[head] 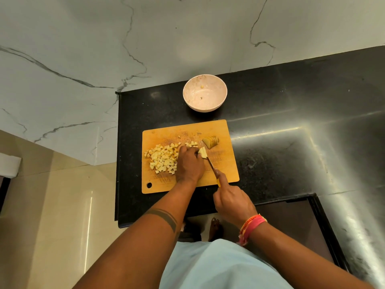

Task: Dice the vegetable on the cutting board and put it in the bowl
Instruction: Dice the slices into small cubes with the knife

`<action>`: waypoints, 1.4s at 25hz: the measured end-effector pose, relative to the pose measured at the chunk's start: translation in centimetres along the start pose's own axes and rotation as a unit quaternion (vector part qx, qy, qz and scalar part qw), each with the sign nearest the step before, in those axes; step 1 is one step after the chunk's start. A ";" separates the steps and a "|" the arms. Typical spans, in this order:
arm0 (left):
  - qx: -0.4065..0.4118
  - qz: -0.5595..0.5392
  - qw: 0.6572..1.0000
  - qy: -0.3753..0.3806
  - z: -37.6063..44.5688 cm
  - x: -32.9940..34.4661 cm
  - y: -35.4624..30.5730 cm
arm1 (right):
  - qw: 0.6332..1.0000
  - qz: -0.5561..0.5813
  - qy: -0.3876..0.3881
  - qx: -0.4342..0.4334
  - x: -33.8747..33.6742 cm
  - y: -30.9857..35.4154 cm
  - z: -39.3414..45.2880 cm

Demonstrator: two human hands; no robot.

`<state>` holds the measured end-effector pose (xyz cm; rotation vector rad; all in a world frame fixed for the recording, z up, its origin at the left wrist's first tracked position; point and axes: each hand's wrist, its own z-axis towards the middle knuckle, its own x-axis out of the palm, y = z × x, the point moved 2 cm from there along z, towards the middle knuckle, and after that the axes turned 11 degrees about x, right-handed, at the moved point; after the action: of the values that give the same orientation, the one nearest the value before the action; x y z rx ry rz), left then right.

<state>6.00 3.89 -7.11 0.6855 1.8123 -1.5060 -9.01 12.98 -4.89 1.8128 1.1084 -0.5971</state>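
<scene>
A: Pale blue cloth (218,268) nearest the cam, bottom centre. Bare foot (215,227) just past it, on floor by counter edge.

B: Arms?

A: Dark band (164,217) round left forearm. Pink-orange thread bracelets (251,227) on right wrist.

B: R hand?

A: Right hand (233,203) curled round yellow handle of knife (212,166), at near edge of board. Forefinger stretched fwd along the blade's back. Blade angled up-left, tip at the piece being cut.

B: L hand?

A: Left hand (189,163) knuckles-up over board centre, fingers bent, pinching a small pale vegetable piece (203,152) against the board, right beside blade tip.

B: Board itself?

A: Wooden cutting board (227,174), orange-tan, flat on black speckled counter (281,153). Round hole at near-left corner. Scored w/ cut marks.

B: Diced stuff?

A: Heap of diced cubes (162,158) on left half of board, touching left hand's side. Few more cubes just beyond the fingers.

B: Uncut part?

A: Sliced chunk (210,141), skin on, toward far-right of board, apart from held piece. Looked scored w/ parallel cuts, leaning.

B: Bowl?

A: Pinkish bowl (188,101) beyond board's far edge, near but not touching. Upright, only a couple of tiny scraps inside.

B: Farthest?

A: White marble-veined wall (104,38) behind counter; beige floor (52,205) at left.
</scene>
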 end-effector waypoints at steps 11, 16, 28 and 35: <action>0.114 0.085 0.986 0.086 0.7 0.3 -0.1 | 0.999 0.014 -0.035 0.015 -1.2 -0.1 1.8; 0.120 0.073 0.986 0.091 0.7 -0.6 1.1 | 0.999 0.009 -0.040 0.018 -0.5 0.3 1.5; 0.104 0.065 0.989 0.086 0.8 -0.4 1.2 | 0.999 -0.017 -0.029 0.000 0.3 2.3 2.3; 0.093 0.065 0.991 0.068 0.6 -0.4 0.8 | 0.997 -0.077 -0.012 -0.004 0.6 2.7 3.3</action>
<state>6.91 3.48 -7.36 0.9993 1.7021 -1.5859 -6.20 9.82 -5.75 1.7189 1.2401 -0.7026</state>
